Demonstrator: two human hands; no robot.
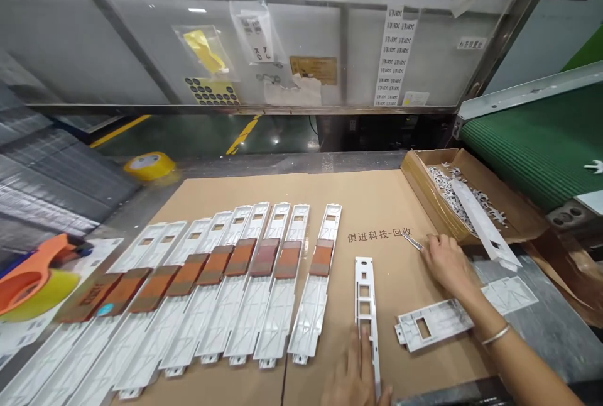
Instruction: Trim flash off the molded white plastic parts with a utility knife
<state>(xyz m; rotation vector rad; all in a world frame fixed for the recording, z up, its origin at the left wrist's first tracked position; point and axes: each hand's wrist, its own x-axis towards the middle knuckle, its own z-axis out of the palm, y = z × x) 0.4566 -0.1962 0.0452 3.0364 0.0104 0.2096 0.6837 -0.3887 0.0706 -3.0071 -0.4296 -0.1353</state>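
Observation:
My left hand (pixel 353 371) is at the lower middle, fingers laid over the lower part of a narrow white plastic frame (pixel 364 286) with square openings, thumb along its right edge. In my right hand (pixel 448 263) is a slim silver metal tool (pixel 411 241), its point towards the left over the cardboard; its kind is unclear. Under the right forearm lies a wide white plastic panel (pixel 440 325) with one rectangular opening, partly covered. To the left, several similar white panels (pixel 308 321) lie in a slanted row, each crossed by a reddish-brown block (pixel 288 259).
Brown cardboard (pixel 325 189) covers the table. At the right, a cardboard box (pixel 426 189) holds small white parts, with a white strip (pixel 485 224) across it. Beyond is a green conveyor (pixel 541 132). An orange tape dispenser (pixel 35 268) and yellow tape roll (pixel 151 166) are at left.

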